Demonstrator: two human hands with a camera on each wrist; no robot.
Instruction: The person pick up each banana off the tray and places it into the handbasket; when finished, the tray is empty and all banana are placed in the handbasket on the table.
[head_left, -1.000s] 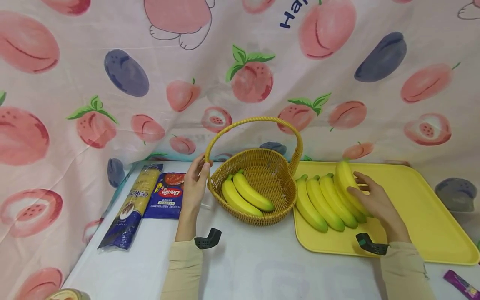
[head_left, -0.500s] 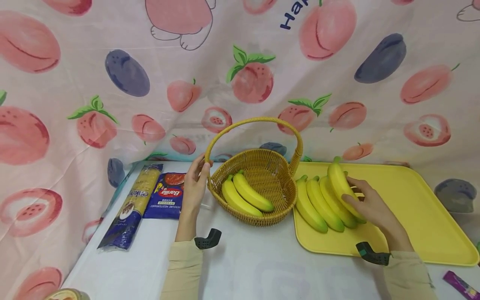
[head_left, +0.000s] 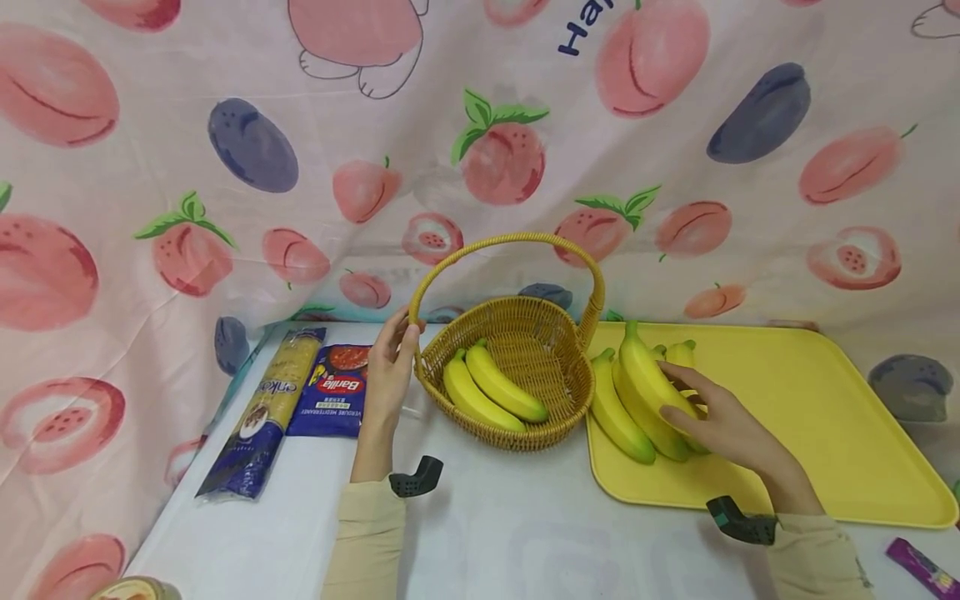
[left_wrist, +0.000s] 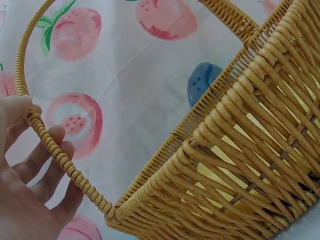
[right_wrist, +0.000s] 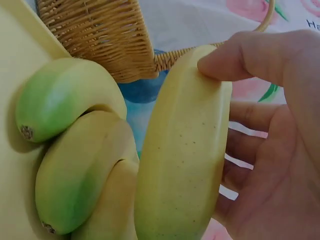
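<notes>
right hand (head_left: 720, 429) grips banana (head_left: 648, 379) (lifted, seemingly) | left hand (head_left: 390, 367) holds basket handle (head_left: 450, 267)

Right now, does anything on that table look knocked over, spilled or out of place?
Nothing stands out. The basket sits upright with two bananas lying inside, steadied at its handle by the left hand. The right hand holds one banana lifted above the others on the yellow tray. The pasta packets lie flat.

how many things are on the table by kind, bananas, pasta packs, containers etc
bananas: 6, with 2 in the basket, 1 held banana in the right hand, 3 on the tray
pasta packs: 2
basket: 1, left hand on its handle
tray: 1
total: 10
</notes>
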